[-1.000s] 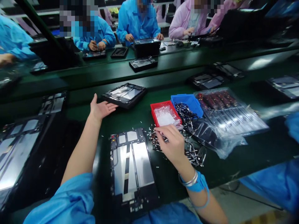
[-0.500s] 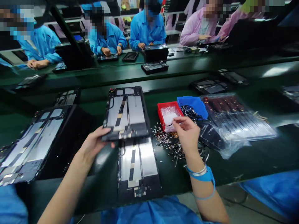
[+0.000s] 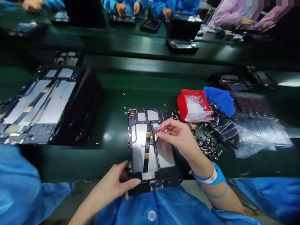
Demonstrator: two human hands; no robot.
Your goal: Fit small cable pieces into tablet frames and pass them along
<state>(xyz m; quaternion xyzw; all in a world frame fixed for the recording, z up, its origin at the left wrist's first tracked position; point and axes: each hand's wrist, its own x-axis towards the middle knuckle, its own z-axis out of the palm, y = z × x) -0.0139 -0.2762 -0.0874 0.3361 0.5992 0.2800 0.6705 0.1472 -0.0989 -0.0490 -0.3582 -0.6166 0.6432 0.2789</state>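
An opened tablet (image 3: 165,156), with silver panels, a black frame and dark strips down its middle, lies at the table's front edge before me. Its lower left corner is in my left hand (image 3: 117,179), thumb on top and fingers round the side. Over the tablet's upper right part, my right hand (image 3: 179,134) pinches a short thin dark cable (image 3: 156,138), whose far end is hard to make out. Right of the tablet lie many small cable pieces (image 3: 206,145) in a loose pile. Whatever lies beneath the tablet is hidden.
Behind the pile stand a red bin (image 3: 181,104) with a plastic bag and a blue bin (image 3: 222,103) with black cables. Clear trays (image 3: 262,122) lie farther right. A tall stack of opened tablets (image 3: 63,93) is at left. Co-workers' hands (image 3: 120,10) work across the bench.
My left hand has brought the tablet down and toward me, over the one below. My right hand has moved left from the red bin to above the tablet. The view has tilted downward.
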